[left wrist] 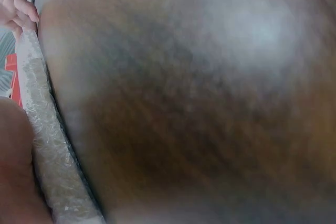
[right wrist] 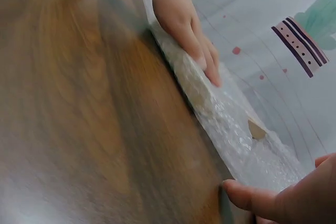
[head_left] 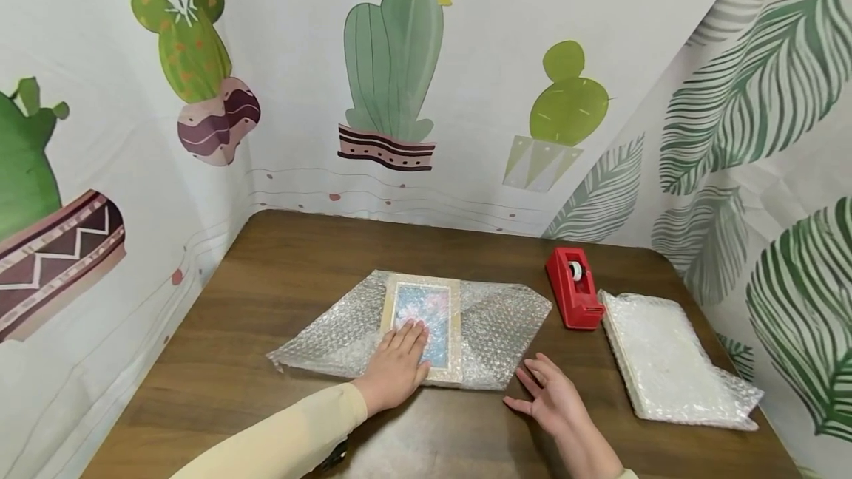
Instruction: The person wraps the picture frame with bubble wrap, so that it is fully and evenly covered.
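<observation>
Fingers straight, the left hand (head_left: pixel 397 364) lies flat on a picture frame (head_left: pixel 426 305), pressing rather than gripping; the right hand (head_left: pixel 551 396) holds nothing, its fingers loosely spread by the near right edge of the bubble wrap (head_left: pixel 502 331), though whether they touch it cannot be told. Pale and wood-coloured, the frame has a white inner border around a blue and pink picture. It sits mid-table, with clear wrap covering its near side and flaring out left and right. Farther right, a red tape dispenser (head_left: pixel 572 298) holds a roll of tape (head_left: pixel 575 270); at far right of the table (head_left: pixel 220 331), bubble wrap encloses a whitish flat parcel (head_left: pixel 665 361).
</observation>
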### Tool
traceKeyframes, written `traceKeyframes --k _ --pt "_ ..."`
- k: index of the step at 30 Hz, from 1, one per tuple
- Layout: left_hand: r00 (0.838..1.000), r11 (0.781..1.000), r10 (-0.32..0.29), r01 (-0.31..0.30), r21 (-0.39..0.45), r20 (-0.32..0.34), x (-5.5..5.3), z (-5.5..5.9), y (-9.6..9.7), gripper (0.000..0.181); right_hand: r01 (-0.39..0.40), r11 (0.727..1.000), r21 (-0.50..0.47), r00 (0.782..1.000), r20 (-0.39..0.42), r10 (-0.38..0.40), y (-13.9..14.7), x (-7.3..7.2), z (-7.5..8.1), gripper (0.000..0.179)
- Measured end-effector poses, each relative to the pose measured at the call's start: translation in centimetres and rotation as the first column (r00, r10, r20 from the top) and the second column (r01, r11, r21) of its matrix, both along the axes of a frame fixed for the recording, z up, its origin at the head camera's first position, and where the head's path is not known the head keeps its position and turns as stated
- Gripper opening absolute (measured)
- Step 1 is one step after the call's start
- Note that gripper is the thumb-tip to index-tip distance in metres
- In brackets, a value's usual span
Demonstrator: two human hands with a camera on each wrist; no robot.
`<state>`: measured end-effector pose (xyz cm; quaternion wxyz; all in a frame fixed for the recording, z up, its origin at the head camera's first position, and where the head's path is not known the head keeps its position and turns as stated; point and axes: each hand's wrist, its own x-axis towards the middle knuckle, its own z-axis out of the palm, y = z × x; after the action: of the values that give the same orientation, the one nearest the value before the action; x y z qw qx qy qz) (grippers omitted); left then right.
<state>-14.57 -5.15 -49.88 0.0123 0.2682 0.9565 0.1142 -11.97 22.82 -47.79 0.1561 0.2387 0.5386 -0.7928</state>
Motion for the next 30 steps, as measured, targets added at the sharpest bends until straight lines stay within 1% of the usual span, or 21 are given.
traceKeyframes --k 2,4,6,7,8,10,11,13,14,15,17,20,21,24,26,28,30 --pt "1.000 1.000 0.005 -0.005 0.003 0.005 0.0 0.3 -0.3 0.053 -0.045 0.999 0.025 0.999 0.013 0.045 0.0 0.0 -0.3 0.071" --pt "1.000 1.000 0.010 -0.010 0.000 0.015 -0.1 0.5 -0.5 0.053 -0.120 0.992 0.048 0.993 0.022 0.119 0.2 -0.2 -0.5 0.051" --pt "1.000 1.000 0.016 -0.016 -0.012 0.025 -0.2 0.5 -0.5 0.054 -0.217 0.976 0.036 0.976 0.024 0.216 0.6 -0.4 -0.7 0.027" --pt "0.999 1.000 0.020 -0.019 -0.024 0.030 -0.2 0.5 -0.5 0.054 -0.269 0.963 0.025 0.963 0.024 0.268 0.7 -0.5 -0.8 0.017" --pt "0.999 0.999 0.021 -0.019 -0.035 0.034 -0.2 0.4 -0.4 0.055 -0.330 0.944 0.009 0.944 0.020 0.330 0.9 -0.6 -0.9 0.013" --pt "0.999 0.999 0.017 -0.015 -0.051 0.042 -0.1 0.2 -0.3 0.055 -0.435 0.900 -0.014 0.900 0.007 0.435 1.1 -0.9 -0.9 0.015" --pt "0.999 0.998 0.014 -0.011 -0.059 0.042 -0.1 0.1 -0.2 0.055 -0.476 0.880 -0.015 0.880 -0.002 0.476 1.2 -1.0 -0.9 0.014" --pt "0.999 0.998 0.008 -0.005 -0.067 0.035 -0.1 -0.1 -0.1 0.055 -0.533 0.845 0.026 0.845 -0.022 0.534 0.9 -1.3 -0.8 0.014" --pt "0.999 0.998 0.006 -0.004 -0.070 0.031 -0.1 -0.2 -0.1 0.055 -0.546 0.836 0.062 0.836 -0.033 0.548 0.6 -1.5 -0.8 0.014" --pt "1.000 0.997 0.006 -0.004 -0.072 0.027 -0.1 -0.2 -0.1 0.055 -0.546 0.831 0.105 0.832 -0.048 0.553 0.3 -1.7 -0.8 0.015" --pt "1.000 0.997 0.004 -0.003 -0.075 0.013 -0.2 -0.4 0.1 0.055 -0.522 0.833 0.180 0.836 -0.082 0.542 -0.5 -1.9 -0.6 0.015" --pt "1.000 0.997 0.008 -0.007 -0.072 0.000 -0.4 -0.5 0.1 0.055 -0.449 0.865 0.223 0.864 -0.138 0.484 -2.2 -2.2 -0.6 0.007" --pt "1.000 0.998 0.009 -0.009 -0.068 -0.001 -0.4 -0.6 0.0 0.055 -0.427 0.879 0.213 0.873 -0.156 0.462 -2.8 -2.3 -0.6 0.010" --pt "1.000 0.998 0.010 -0.010 -0.056 -0.003 -0.5 -0.8 0.0 0.055 -0.366 0.913 0.183 0.898 -0.187 0.398 -4.3 -2.7 -0.8 0.040" --pt "1.000 0.999 0.008 -0.008 -0.046 0.001 -0.5 -0.8 -0.1 0.056 -0.327 0.923 0.202 0.909 -0.198 0.366 -5.1 -3.0 -0.9 0.063" --pt "1.000 0.999 0.001 -0.001 -0.037 0.006 -0.4 -0.8 -0.1 0.055 -0.294 0.923 0.246 0.909 -0.226 0.350 -5.7 -3.2 -1.0 0.076" --pt "1.000 0.999 -0.002 0.003 -0.033 0.010 -0.4 -0.7 0.0 0.054 -0.270 0.914 0.302 0.903 -0.250 0.349 -6.4 -3.6 -1.0 0.080"
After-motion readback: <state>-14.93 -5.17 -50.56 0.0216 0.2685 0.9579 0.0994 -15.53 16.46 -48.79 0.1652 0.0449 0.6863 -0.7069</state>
